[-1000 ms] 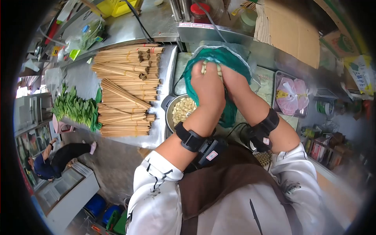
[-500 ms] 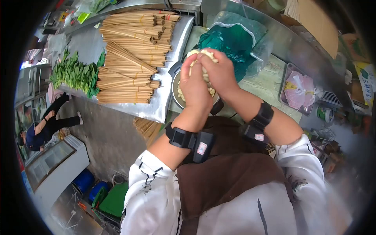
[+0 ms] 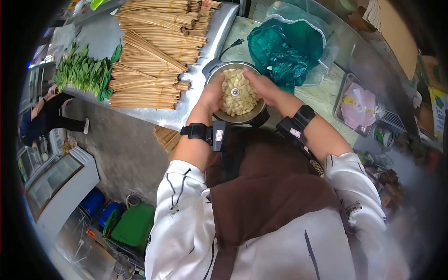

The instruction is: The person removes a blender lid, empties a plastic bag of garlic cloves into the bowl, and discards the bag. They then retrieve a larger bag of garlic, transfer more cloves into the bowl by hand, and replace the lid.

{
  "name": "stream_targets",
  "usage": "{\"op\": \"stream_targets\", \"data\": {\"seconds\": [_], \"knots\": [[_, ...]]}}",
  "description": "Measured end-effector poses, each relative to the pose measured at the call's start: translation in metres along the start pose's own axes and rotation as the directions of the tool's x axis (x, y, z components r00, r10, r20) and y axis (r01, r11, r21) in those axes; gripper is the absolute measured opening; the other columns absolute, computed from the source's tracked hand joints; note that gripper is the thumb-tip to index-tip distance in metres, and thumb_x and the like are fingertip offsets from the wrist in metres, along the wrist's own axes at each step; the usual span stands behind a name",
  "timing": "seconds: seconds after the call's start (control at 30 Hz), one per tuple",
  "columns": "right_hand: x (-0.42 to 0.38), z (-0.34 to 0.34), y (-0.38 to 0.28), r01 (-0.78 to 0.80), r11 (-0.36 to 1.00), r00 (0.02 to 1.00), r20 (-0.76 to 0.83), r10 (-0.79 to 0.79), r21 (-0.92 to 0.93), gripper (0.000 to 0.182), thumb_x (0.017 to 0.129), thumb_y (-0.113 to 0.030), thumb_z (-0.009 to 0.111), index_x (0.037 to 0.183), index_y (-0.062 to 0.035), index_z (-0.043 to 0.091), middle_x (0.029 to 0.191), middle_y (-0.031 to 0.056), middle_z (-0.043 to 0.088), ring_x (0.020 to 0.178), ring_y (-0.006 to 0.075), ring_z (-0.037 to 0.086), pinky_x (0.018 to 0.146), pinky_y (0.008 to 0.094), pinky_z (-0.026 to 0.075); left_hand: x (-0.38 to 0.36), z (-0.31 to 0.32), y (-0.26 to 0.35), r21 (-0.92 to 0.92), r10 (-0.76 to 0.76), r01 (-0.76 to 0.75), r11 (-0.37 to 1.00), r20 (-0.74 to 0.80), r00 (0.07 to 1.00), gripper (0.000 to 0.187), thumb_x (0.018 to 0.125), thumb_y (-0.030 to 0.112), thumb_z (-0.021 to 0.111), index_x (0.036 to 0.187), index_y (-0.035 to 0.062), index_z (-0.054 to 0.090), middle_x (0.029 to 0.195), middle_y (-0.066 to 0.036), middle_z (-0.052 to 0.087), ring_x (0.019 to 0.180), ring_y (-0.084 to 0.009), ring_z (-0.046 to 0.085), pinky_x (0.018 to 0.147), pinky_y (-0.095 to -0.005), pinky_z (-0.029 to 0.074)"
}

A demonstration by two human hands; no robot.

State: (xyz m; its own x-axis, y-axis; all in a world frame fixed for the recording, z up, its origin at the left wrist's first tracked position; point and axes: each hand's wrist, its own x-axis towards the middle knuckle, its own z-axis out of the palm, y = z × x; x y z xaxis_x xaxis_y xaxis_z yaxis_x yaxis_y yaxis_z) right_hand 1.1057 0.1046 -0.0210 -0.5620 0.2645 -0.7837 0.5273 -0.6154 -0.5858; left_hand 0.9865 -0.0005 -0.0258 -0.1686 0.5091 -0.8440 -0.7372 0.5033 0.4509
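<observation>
A round metal pot (image 3: 255, 115) with a dark grey handle holds a heap of pale, peeled pieces (image 3: 241, 103) that look like garlic cloves. A small metal post (image 3: 235, 92) sticks up through their middle. My left hand (image 3: 214, 93) lies at the left inner side of the pot, fingers extended against the pieces. At the right inner side is my right hand (image 3: 261, 86), also with fingers extended. Neither hand grips anything visible; some fingertips are partly hidden among the pieces.
Bundled wooden sticks (image 3: 154, 56) and green leaves (image 3: 84, 72) lie on the metal table at left. A teal plastic bag (image 3: 284, 49), a black plug (image 3: 237, 42) and a tray with a pink bag (image 3: 357, 105) are beyond. Another person (image 3: 39, 119) is at far left.
My hands have lowered into the pot and moved apart, letting go of the pale pieces they held above it. The post now shows. The view has shifted slightly.
</observation>
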Motion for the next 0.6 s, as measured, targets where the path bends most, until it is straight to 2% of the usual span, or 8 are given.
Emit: {"op": "stream_targets", "data": {"seconds": [0.07,0.2,0.23,0.33,0.4,0.43,0.53,0.6], "knots": [[0.004,-0.004,0.006,0.054,0.996,0.997,-0.046,-0.057,-0.076,0.056,0.090,-0.042,0.045,0.127,-0.0005,0.041,0.125,0.0119,0.047,0.115,0.0240,0.046,0.093,0.0413,0.038,0.004,-0.012,0.004,0.163,0.006,0.004,0.987,-0.061,0.998,0.056,0.091,0.042,0.041,0.135,0.0083,0.032,0.140,-0.017,0.024,0.124,-0.0355,0.031,0.100,-0.0501,0.025],[-0.038,-0.014,-0.003,0.137,0.989,0.962,0.246,-0.119,-0.057,0.043,0.091,-0.028,0.047,0.123,0.0009,0.045,0.114,0.0135,0.055,0.104,0.0222,0.055,0.088,0.0334,0.043,0.002,-0.027,0.018,0.429,0.256,-0.204,0.880,-0.066,0.964,0.047,0.088,0.037,0.047,0.117,-0.0010,0.050,0.112,-0.015,0.055,0.102,-0.0237,0.050,0.087,-0.0328,0.039],[-0.065,-0.014,-0.021,0.135,0.991,0.946,0.301,-0.121,-0.024,0.038,0.091,-0.023,0.048,0.121,0.0011,0.047,0.109,0.0137,0.058,0.101,0.0210,0.057,0.087,0.0307,0.045,-0.016,-0.015,0.030,0.432,0.397,-0.314,0.846,-0.116,0.910,0.034,0.089,0.028,0.050,0.105,-0.0013,0.056,0.094,-0.008,0.062,0.089,-0.0161,0.055,0.079,-0.0274,0.041],[-0.120,-0.034,-0.059,0.322,0.946,0.897,0.303,-0.321,0.047,0.036,0.090,-0.023,0.049,0.117,0.0013,0.050,0.102,0.0127,0.060,0.097,0.0207,0.058,0.086,0.0308,0.045,-0.031,0.002,0.050,0.257,0.730,-0.697,0.669,-0.051,0.682,0.025,0.087,0.018,0.054,0.103,-0.0010,0.056,0.088,-0.006,0.062,0.086,-0.0134,0.056,0.078,-0.0259,0.043],[-0.129,-0.056,-0.071,0.442,0.890,0.860,0.232,-0.455,0.110,0.034,0.090,-0.021,0.049,0.117,-0.0006,0.051,0.100,0.0109,0.061,0.096,0.0200,0.058,0.085,0.0305,0.045,-0.046,0.022,0.064,0.208,0.769,-0.762,0.613,0.063,0.636,0.022,0.087,0.009,0.053,0.106,-0.0026,0.053,0.094,-0.009,0.060,0.091,-0.0122,0.055,0.079,-0.0226,0.043],[-0.127,-0.060,-0.074,0.508,0.849,0.861,0.123,-0.494,-0.147,0.033,0.090,-0.020,0.049,0.117,-0.0018,0.051,0.100,0.0118,0.061,0.098,0.0223,0.057,0.086,0.0328,0.044,-0.051,0.034,0.069,0.179,0.787,-0.793,0.582,0.121,0.605,0.022,0.087,0.004,0.052,0.107,-0.0034,0.052,0.098,-0.011,0.060,0.093,-0.0116,0.055,0.080,-0.0209,0.043],[-0.110,-0.071,-0.068,0.365,0.430,0.714,-0.048,-0.699,-0.826,0.032,0.087,-0.018,0.051,0.116,-0.0042,0.053,0.103,0.0137,0.059,0.105,0.0290,0.051,0.091,0.0401,0.039,-0.039,0.070,0.059,0.644,0.838,-0.685,0.341,0.121,0.532,0.046,0.076,0.019,0.069,0.109,-0.0053,0.047,0.111,-0.014,0.054,0.098,-0.0188,0.054,0.081,-0.0267,0.045],[-0.098,-0.072,-0.059,0.047,-0.057,0.569,0.073,-0.819,-0.997,0.032,0.084,-0.017,0.054,0.112,-0.0037,0.056,0.108,0.0138,0.056,0.114,0.0329,0.043,0.097,0.0451,0.032,-0.021,0.089,0.045,0.451,0.741,-0.728,0.517,0.190,0.644,0.048,0.072,0.023,0.072,0.103,-0.0066,0.050,0.103,-0.015,0.058,0.091,-0.0202,0.057,0.077,-0.0293,0.046]]}}
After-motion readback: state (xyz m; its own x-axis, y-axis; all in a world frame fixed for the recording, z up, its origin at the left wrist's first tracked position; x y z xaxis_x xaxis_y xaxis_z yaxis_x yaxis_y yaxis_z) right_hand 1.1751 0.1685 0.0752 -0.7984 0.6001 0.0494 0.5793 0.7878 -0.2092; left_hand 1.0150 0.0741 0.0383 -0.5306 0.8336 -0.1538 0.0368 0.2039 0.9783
